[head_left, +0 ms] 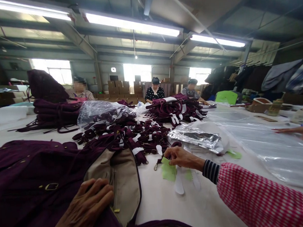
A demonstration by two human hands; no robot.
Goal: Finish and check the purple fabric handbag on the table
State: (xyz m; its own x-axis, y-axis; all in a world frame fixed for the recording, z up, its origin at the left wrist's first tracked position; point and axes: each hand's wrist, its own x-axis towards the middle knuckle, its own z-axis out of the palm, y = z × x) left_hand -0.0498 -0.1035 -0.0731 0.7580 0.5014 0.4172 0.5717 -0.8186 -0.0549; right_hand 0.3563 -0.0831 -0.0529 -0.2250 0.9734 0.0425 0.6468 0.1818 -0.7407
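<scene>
My left hand (86, 206) lies flat with spread fingers on a dark purple handbag (29, 182), beside its open mouth where the beige lining (126, 183) shows. My right hand (181, 157), in a red checked sleeve over a striped cuff, reaches out to the pile of purple straps (127, 137) and closes its fingers on a green paper tag (168, 169) at the pile's edge. A small metal clasp (156, 166) dangles just left of that hand. White tags lie on the table under my wrist.
A crinkled silver foil bag (196, 138) and clear plastic sheets (271, 147) lie to the right, where another person's hand (293, 131) rests. More strap piles, stacked purple bags (53, 111) and three seated workers are across the white table (162, 198).
</scene>
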